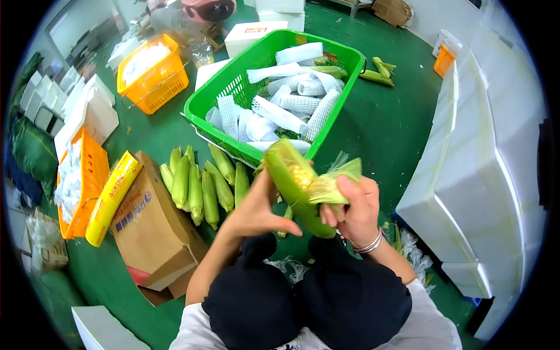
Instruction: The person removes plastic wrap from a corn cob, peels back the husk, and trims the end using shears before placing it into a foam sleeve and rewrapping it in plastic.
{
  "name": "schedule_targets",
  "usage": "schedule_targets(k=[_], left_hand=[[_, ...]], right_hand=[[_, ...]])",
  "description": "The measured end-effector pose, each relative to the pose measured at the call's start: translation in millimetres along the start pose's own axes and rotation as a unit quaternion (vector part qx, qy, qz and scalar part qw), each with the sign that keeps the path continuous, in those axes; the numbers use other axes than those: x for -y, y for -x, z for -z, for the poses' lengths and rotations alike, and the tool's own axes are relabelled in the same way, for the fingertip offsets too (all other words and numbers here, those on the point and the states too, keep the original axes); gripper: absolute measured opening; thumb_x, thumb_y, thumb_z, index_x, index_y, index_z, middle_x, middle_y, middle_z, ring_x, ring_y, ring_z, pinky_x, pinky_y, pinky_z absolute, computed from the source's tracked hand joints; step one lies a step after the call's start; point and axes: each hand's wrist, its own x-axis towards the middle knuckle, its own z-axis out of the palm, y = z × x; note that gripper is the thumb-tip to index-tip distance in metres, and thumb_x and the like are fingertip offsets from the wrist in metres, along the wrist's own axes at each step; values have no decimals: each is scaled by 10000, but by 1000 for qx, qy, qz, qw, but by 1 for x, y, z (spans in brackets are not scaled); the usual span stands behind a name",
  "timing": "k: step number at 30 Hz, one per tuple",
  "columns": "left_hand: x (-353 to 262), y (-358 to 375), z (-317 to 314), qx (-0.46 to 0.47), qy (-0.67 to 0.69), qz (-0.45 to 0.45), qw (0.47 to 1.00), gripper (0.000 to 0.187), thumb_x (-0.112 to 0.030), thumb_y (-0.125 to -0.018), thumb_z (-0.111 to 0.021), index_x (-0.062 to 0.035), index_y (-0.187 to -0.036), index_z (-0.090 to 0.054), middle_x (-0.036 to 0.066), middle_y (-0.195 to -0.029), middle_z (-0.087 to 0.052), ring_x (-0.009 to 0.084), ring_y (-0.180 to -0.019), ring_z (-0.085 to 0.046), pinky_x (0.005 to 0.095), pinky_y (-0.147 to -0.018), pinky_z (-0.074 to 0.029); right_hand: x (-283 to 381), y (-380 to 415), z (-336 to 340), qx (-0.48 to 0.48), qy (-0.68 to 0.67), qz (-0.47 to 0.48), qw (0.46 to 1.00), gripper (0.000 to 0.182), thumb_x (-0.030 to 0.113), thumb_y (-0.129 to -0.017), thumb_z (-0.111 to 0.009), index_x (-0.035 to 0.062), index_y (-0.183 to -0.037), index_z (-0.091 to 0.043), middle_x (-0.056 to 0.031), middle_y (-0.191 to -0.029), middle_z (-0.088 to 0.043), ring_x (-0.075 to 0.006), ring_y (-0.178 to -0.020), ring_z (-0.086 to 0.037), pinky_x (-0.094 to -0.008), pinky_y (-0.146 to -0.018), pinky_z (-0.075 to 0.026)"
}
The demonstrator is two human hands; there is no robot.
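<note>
In front of my knees an ear of corn (287,175) is held at a slant, its green husk partly peeled back so that yellow kernels show. My left hand (256,207) supports it from the left; its fingers go behind the ear and the thumb sticks out apart from it. My right hand (359,207), with bracelets at the wrist, pinches the torn strip of husk (329,185) on the right side. Just beyond stands a green basket (204,108) with several ears in white foam net sleeves (279,112). Unpeeled corn ears (195,185) lie on the floor to the left.
A cardboard box (154,227) and a yellow roll (114,198) are at my left, near orange baskets (153,76) holding white material. White foam boxes (461,157) are stacked on the right. Loose husks (379,73) lie on the green floor behind the basket.
</note>
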Motion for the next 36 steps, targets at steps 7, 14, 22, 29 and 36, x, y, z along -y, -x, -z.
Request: schedule_targets(k=[7,14,22,29,36], left_hand=[[13,-20,-34,-49,-87,60,993,511,-24,-644,-805,-4,-1090,-557,54,-932,-644,141,-862,-621,308,-785,-514],[34,-38,-6,-281,331,157,887,452,-462,-890,-543,-18,-976,-531,145,-891,-611,282,-872,-589,441,-833,-485],[32,6,100,-375,283,115,875,530,-415,-880,-559,30,-1165,-525,158,-1166,-570,324,-1128,-515,518,-1031,-362],[1,7,74,-444,357,74,818,446,-225,-877,-638,18,-1224,-497,161,-1323,-489,313,-1272,-407,528,-1114,-234],[21,22,79,-318,364,53,874,449,-279,-922,-540,48,-1225,-487,193,-1276,-518,334,-1214,-463,515,-1082,-308]], right_hand=[[29,-67,-9,167,552,60,815,351,221,-936,-540,-30,-703,-619,-34,-552,-568,-70,-436,-477,-214,-411,-363],[5,-58,49,73,152,103,980,345,195,-949,-532,14,-1243,-520,-106,-1086,-648,-126,-886,-615,-268,-766,-512],[-108,228,283,-310,646,-189,671,432,123,-752,-675,-2,-1125,-497,-200,-1027,-571,-357,-943,-584,-399,-830,-485],[-127,219,276,-277,719,-169,615,745,211,-699,-727,-64,-1288,-362,-237,-1281,-386,-404,-1168,-409,-452,-981,-374],[-165,126,275,-172,772,-230,566,900,222,-597,-781,-29,-1333,-327,-211,-1319,-392,-369,-1223,-385,-445,-1022,-337]])
